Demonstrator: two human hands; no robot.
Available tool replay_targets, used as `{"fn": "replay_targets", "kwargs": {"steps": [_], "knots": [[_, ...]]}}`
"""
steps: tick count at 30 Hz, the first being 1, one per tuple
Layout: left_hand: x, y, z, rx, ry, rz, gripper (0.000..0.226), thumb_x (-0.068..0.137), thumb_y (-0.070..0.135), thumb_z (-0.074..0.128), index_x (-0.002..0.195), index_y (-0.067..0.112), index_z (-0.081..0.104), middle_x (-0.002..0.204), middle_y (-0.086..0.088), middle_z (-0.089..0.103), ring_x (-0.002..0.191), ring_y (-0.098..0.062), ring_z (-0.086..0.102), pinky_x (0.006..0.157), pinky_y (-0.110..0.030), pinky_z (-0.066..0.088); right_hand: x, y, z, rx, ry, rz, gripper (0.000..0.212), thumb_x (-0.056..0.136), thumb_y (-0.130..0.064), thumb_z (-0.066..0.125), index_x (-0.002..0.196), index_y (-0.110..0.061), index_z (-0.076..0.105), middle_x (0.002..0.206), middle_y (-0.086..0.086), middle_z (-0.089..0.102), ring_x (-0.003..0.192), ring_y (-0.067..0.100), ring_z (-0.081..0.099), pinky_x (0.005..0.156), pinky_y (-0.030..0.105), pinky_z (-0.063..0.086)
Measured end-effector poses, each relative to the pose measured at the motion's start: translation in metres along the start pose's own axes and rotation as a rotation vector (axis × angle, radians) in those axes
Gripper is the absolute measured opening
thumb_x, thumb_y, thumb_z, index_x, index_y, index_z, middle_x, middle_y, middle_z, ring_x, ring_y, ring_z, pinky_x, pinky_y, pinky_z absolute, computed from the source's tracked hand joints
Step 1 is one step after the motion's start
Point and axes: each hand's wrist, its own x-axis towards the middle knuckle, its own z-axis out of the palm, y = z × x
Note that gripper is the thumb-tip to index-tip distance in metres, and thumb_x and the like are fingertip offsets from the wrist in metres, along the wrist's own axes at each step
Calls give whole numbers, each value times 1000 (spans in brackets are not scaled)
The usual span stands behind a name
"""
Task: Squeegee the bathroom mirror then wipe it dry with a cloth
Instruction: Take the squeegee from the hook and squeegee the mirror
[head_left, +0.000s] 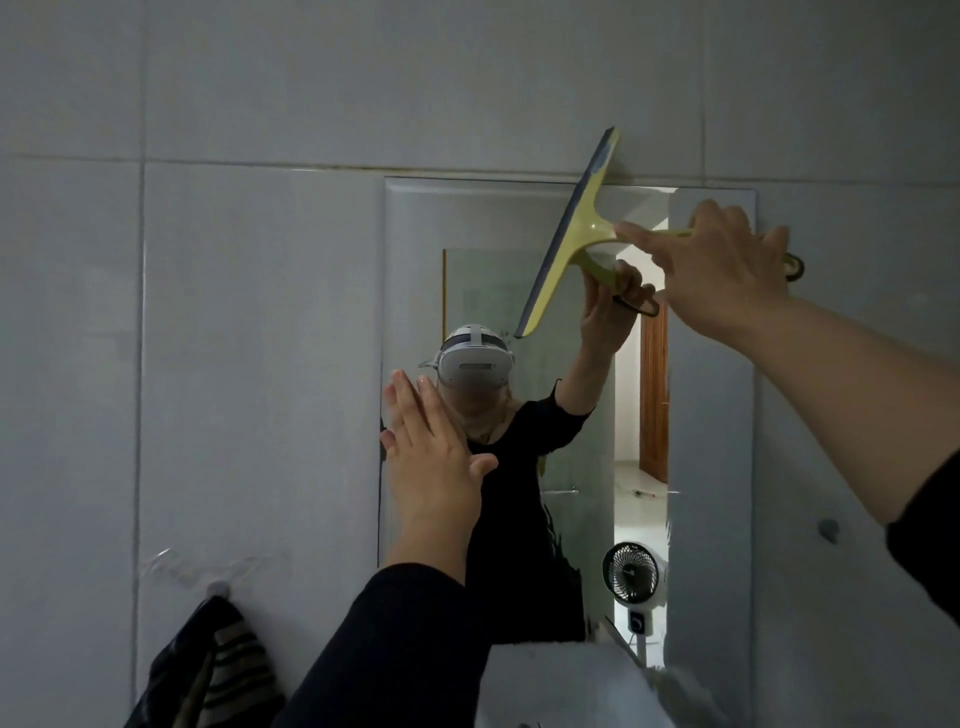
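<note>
A rectangular mirror (711, 415) hangs on the grey tiled wall. My right hand (722, 270) grips the handle of a yellow-green squeegee (569, 228). Its blade stands nearly upright, tilted, and its top end reaches past the mirror's upper edge onto the tile. My left hand (431, 457) is flat with fingers together and rests at the mirror's left edge, holding nothing. The mirror reflects me, the squeegee and a doorway. A dark striped cloth (208, 670) hangs from a hook at the lower left.
A wall hook (218, 588) holds the cloth. A small round knob (828, 530) sits on the wall right of the mirror. A pale object (571, 686) lies below the mirror. A fan shows in the reflection.
</note>
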Motion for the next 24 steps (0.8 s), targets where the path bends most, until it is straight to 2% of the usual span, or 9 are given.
{"fn": "replay_targets", "kwargs": {"steps": [5,14,18,21,24], "knots": [[1,1,1,-2,-3,-4,113,83,51,60,144,5,-23,152,-16,-31,142,-30,-24,118,-49,14,-14,22,10,33,-5,98,63,97,-14,38,139,-59,20,113,15,44,111,34,41,92,50,33],[1,2,1,14,6,-2,111,83,51,60,144,3,-20,152,-18,-30,142,-31,-25,117,-49,14,-33,37,15,138,-86,248,52,100,-23,34,141,-54,23,121,19,44,113,37,43,92,52,35],[0,1,3,17,21,11,111,83,51,60,145,3,-19,152,-19,-28,142,-32,-23,117,-49,15,-40,46,18,200,-143,391,48,103,-29,27,143,-54,18,130,19,41,116,38,44,95,51,38],[0,1,4,7,32,17,110,83,51,60,145,3,-17,153,-19,-27,142,-31,-23,117,-49,14,-47,53,21,229,-160,428,47,103,-31,25,143,-54,17,133,19,40,116,39,46,96,51,40],[0,0,4,9,35,27,110,83,52,59,145,3,-18,153,-18,-28,142,-31,-24,117,-49,14,-54,49,24,267,-166,451,48,103,-29,26,144,-51,17,128,19,44,108,37,50,87,44,41]]}}
